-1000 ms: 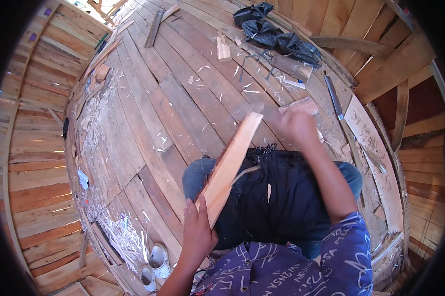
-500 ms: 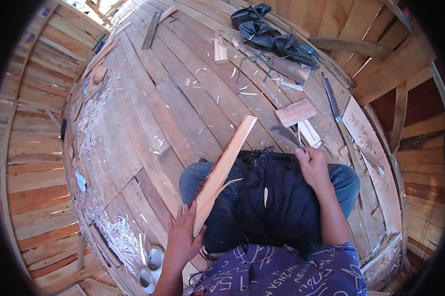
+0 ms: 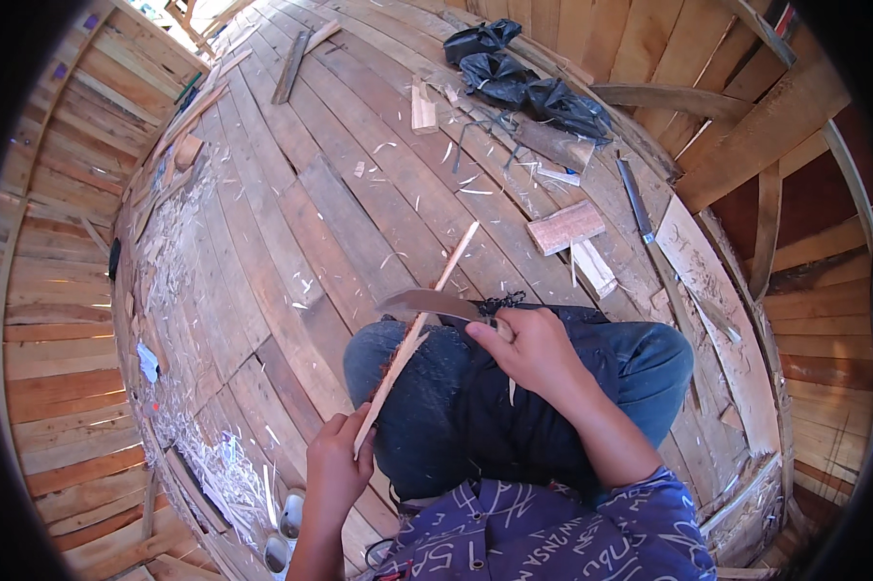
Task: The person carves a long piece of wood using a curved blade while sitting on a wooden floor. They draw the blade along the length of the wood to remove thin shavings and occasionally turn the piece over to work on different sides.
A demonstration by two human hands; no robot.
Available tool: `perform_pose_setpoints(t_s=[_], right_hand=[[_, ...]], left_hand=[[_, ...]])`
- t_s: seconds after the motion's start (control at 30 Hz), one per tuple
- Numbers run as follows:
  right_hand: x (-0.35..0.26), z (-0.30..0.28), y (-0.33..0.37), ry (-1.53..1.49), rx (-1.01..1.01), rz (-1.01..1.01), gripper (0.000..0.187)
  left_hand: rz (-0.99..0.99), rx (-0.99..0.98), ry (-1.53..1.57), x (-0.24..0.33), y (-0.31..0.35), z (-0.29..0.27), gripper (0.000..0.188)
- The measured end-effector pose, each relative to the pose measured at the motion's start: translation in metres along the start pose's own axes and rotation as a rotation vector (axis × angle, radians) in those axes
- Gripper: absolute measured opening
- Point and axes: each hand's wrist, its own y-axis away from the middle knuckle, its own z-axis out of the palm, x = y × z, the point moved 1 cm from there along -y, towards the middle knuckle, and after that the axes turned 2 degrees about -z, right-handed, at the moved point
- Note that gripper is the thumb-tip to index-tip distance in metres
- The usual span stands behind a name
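My left hand is closed round the lower end of a long wood strip, which slants up and away over my left knee. Its narrow side faces me now, with rough reddish bark along one edge and a split sliver standing off its middle. In my right hand is the handle of a knife with a broad curved blade. The blade lies across the strip a little above the sliver, its tip pointing left. Whether the edge bites into the wood cannot be made out.
A reddish wood block and a pale offcut lie beyond my right knee. Farther right are a long dark-bladed tool and a wide board. Black plastic bags rest at the back. Shavings and two cups are at left.
My right hand has brought the knife left from beside my right knee onto the strip. My left hand has turned the strip from its broad face to its narrow side.
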Motion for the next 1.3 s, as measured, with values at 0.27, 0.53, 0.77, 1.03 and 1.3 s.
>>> perform_pose_setpoints(t_s=[0.27,0.53,0.77,1.03,1.3], right_hand=[[0.038,-0.023,-0.052,0.504,0.178,0.046,0.061],[0.149,-0.129,-0.048,0.32,0.441,0.354,0.062],[0.01,-0.019,-0.005,0.073,0.02,0.009,0.052],[0.005,-0.013,-0.065,0.424,-0.06,-0.028,0.064],[0.155,-0.119,-0.103,0.293,0.452,0.315,0.066]], left_hand=[[-0.024,0.012,-0.073,0.007,0.006,0.006,0.028],[-0.031,0.01,-0.024,-0.014,0.014,0.007,0.037],[-0.039,0.048,-0.04,0.003,0.01,0.019,0.03],[-0.05,-0.011,-0.078,0.003,0.007,0.013,0.03],[-0.067,-0.099,-0.049,-0.006,0.004,0.002,0.024]])
